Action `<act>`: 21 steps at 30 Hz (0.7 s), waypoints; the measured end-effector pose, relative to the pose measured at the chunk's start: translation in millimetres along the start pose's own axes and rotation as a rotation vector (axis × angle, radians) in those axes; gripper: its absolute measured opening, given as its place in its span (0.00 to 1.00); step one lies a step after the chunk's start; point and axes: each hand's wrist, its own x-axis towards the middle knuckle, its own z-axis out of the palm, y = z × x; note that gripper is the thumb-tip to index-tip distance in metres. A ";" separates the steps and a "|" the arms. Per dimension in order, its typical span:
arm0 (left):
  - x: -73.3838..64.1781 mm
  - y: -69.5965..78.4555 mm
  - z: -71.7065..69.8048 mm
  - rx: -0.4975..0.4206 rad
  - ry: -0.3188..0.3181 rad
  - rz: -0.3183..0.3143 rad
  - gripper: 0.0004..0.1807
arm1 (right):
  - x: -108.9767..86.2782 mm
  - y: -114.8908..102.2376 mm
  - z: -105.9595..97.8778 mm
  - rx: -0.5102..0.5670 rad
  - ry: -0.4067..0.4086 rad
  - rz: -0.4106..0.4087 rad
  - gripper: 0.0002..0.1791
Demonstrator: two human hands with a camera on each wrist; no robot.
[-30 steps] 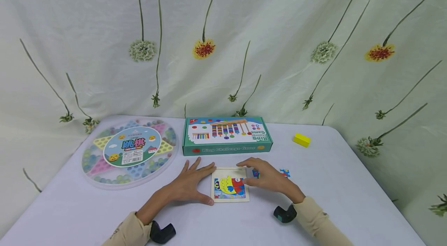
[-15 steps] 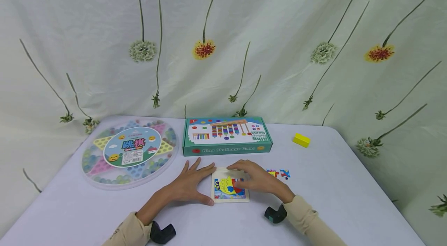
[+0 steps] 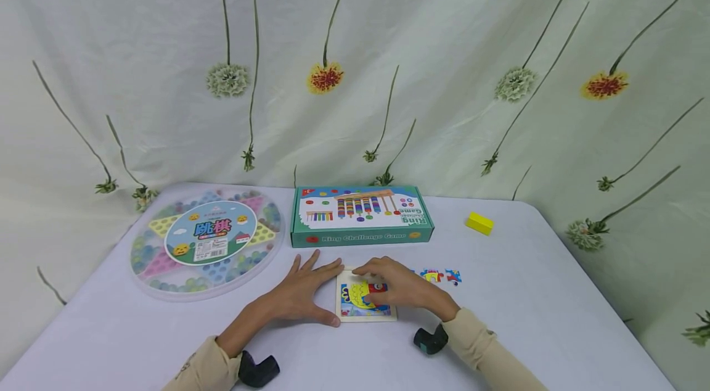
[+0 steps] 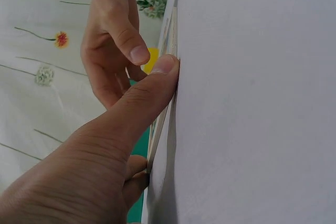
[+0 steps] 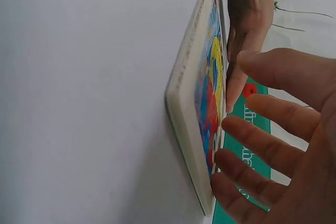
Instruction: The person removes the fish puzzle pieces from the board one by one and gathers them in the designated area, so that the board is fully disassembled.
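Spread left hand touches the partly filled puzzle; relaxed, empty right hand hangs over it, pieces right of it unplaced.

The puzzle frame is pale cream, its fish picture yellow, red and blue; the loose pieces mix blue, red and yellow. Green colours the game box, plain yellow the small block; the whitish backdrop bears red-and-yellow flowers.
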 end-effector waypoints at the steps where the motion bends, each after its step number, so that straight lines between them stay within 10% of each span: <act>1: 0.1 0.0 -0.2 0.000 0.001 0.001 0.56 | 0.4 0.0 0.3 -0.008 -0.001 0.000 0.26; 21: 0.9 1.1 -1.4 -0.005 -0.005 -0.006 0.55 | 6.6 2.5 5.0 -0.055 0.003 -0.010 0.16</act>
